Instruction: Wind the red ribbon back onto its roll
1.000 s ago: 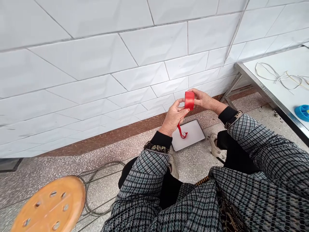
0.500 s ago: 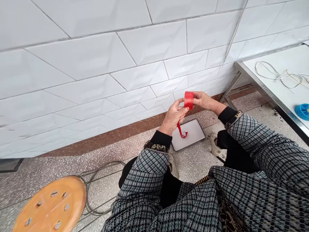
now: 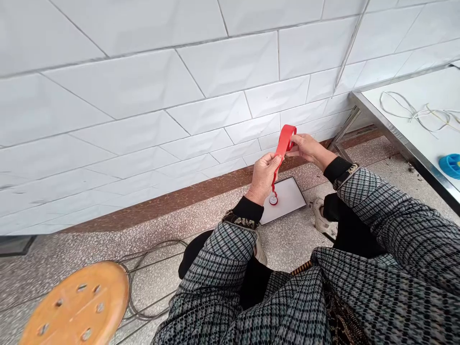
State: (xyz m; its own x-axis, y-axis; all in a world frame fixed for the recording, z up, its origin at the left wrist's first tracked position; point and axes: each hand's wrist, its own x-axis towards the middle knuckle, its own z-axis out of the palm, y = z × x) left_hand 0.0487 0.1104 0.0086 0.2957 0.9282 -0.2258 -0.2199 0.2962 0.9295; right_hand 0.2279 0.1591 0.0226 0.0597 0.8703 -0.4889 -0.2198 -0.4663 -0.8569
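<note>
A roll of red tape (image 3: pixel 289 136) is held up in front of the tiled wall. My right hand (image 3: pixel 308 147) is closed on the roll from its right side, some fingers inside the ring. A flat length of tape runs down from the roll to my left hand (image 3: pixel 266 172), which pinches it between thumb and fingers. Below that hand the red strip twists into a thin cord. At its lower end is a small round piece (image 3: pixel 273 200), pale with a red rim, seen against a white rectangular panel (image 3: pixel 289 199); whether it hangs or rests there I cannot tell.
An orange round stool (image 3: pixel 75 302) with holes stands at lower left, beside a metal wire frame (image 3: pixel 151 282). To the right, a metal-edged table (image 3: pixel 406 139) carries loose pale wires (image 3: pixel 417 114) and a blue plastic wheel-like piece (image 3: pixel 450 166). The white tiled wall (image 3: pixel 230 62) rises ahead.
The roll has turned and risen slightly, with a longer stretch of tape now between the hands. My left hand has shifted right; the strip below is more twisted, its round end facing up.
</note>
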